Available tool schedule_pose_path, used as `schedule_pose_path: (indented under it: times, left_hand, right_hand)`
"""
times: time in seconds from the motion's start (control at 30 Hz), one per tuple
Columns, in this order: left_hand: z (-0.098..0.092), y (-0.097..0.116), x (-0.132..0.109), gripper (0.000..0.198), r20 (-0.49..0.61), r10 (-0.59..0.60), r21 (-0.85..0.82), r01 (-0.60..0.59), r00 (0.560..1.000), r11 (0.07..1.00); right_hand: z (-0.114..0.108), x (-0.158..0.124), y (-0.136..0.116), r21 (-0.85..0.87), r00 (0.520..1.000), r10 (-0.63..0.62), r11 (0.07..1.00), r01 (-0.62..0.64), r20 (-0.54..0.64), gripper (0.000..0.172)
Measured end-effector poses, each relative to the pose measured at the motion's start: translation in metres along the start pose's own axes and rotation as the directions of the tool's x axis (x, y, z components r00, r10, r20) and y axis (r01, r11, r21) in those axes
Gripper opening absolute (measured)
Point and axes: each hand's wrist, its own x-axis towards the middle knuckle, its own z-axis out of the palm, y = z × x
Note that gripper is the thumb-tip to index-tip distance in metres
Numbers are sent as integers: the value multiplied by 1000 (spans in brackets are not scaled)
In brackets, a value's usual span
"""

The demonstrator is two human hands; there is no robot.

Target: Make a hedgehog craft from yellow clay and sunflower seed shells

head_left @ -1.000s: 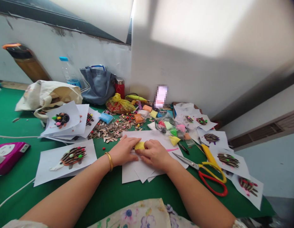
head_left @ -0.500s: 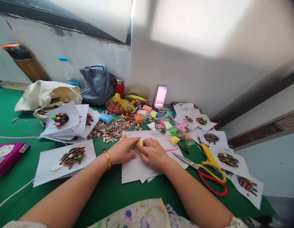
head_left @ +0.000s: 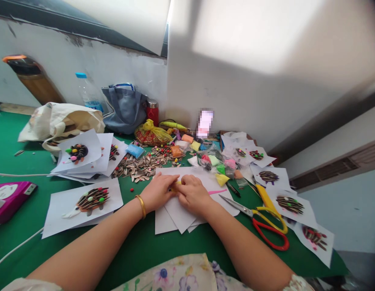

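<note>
A lump of yellow modelling clay [head_left: 176,185] lies on a white paper sheet [head_left: 163,220], mostly covered by my fingers. My left hand [head_left: 158,192] curves around its left side, thumb and fingers closed against it. From the right, my right hand [head_left: 193,196] presses on the clay with its fingers curled. A thin pink plastic tool [head_left: 217,191] lies on the paper just right of that hand. Further right are scissors [head_left: 254,214] with yellow and red handles, a black pen [head_left: 234,188] and a yellow clay packet [head_left: 221,179].
Sunflower seeds [head_left: 135,165] are heaped behind the paper, beside several bagged clays [head_left: 214,159]. Seed-and-clay hedgehog pictures lie on a left sheet [head_left: 60,202] and a right sheet [head_left: 310,218]. A cloth bag [head_left: 123,109], red flask [head_left: 152,111] and bottle [head_left: 85,93] line the wall.
My hands have drawn slightly closer together, and less of the yellow clay shows between them. My left hand and wrist have shifted a little to the right. The surrounding things look unchanged.
</note>
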Motion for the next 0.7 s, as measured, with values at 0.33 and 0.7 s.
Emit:
schedule_pose_path:
  times: [0.33, 0.7]
  left_hand:
    - [0, 5, 2, 69, -28, -43, -29, 43, 999, 999]
    - [-1, 6, 1, 68, -13, -62, -27, 61, 998, 998]
  right_hand:
    - [3, 7, 1, 52, 994, 105, 993, -103, -31, 26]
    - [1, 7, -2, 55, 998, 69, 996, -69, -9, 25]
